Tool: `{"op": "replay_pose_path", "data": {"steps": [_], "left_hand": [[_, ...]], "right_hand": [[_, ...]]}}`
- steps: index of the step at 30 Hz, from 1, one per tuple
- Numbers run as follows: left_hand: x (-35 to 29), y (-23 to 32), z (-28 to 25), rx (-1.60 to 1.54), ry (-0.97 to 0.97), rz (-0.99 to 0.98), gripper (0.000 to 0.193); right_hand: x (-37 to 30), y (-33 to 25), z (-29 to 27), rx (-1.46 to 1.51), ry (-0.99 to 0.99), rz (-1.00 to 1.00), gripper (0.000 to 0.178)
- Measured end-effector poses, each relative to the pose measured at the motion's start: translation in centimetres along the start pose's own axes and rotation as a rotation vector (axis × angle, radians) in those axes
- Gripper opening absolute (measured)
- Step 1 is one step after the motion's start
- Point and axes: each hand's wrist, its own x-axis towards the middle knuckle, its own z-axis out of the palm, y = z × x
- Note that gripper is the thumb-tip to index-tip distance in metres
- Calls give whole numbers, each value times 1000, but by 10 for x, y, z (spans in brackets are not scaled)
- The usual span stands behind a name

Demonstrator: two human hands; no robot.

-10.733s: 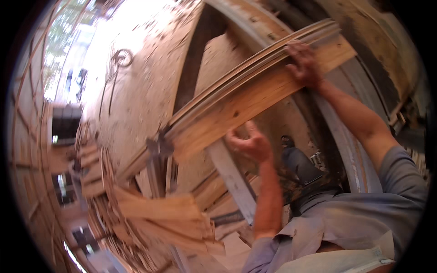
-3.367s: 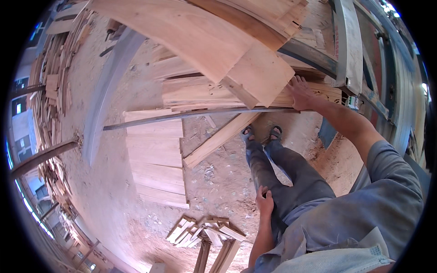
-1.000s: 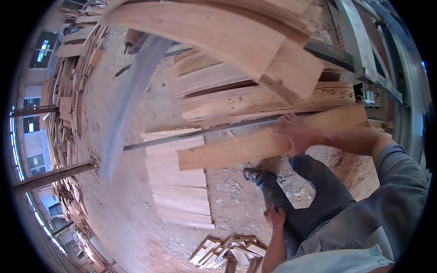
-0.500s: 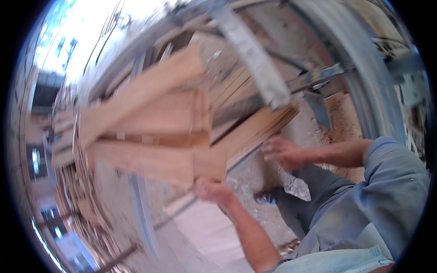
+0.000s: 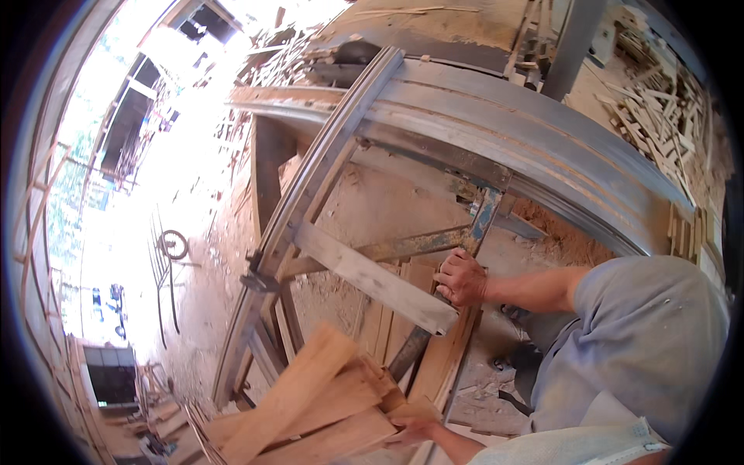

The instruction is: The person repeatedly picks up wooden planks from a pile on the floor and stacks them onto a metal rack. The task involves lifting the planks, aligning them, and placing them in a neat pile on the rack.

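Near the lower edge, my left hand [image 5: 417,431] is closed at the right end of a heap of flat wooden boards [image 5: 341,438], fingers partly hidden by the wood. One wider board [image 5: 298,387] lies slantwise across this heap. My right hand [image 5: 461,279] is curled into a fist farther up, beside the metal frame [image 5: 380,249] and over the far end of long boards [image 5: 447,349] lying low beside it. What its fingers hold, if anything, is hidden. A pale flat bar [image 5: 372,275] crosses the frame's opening between both hands.
A long grey metal table [image 5: 535,147] with a raised rail [image 5: 310,201] stands ahead. Scrap wood lies piled at the far right [image 5: 659,116] and far left [image 5: 271,58]. A wheeled cart [image 5: 172,245] stands left on the dusty floor. A grey post [image 5: 573,50] rises behind the table.
The view has swung, showing more of the table and yard. The boards and my left hand now sit lower in the picture. My right hand is farther from the left, up by the frame.
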Motion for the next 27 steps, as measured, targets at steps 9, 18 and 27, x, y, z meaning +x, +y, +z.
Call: {"op": "replay_pose_path", "data": {"steps": [9, 18, 27], "left_hand": [[2, 14, -3, -18, 170, -122, 96], [30, 39, -4, -145, 164, -341, 117], [65, 34, 31, -403, 163, -301, 107]], "right_hand": [[18, 22, 5, -130, -80, -140, 19], [38, -2, 15, -137, -112, -97, 11], [72, 21, 57, -196, -3, -185, 17]]}}
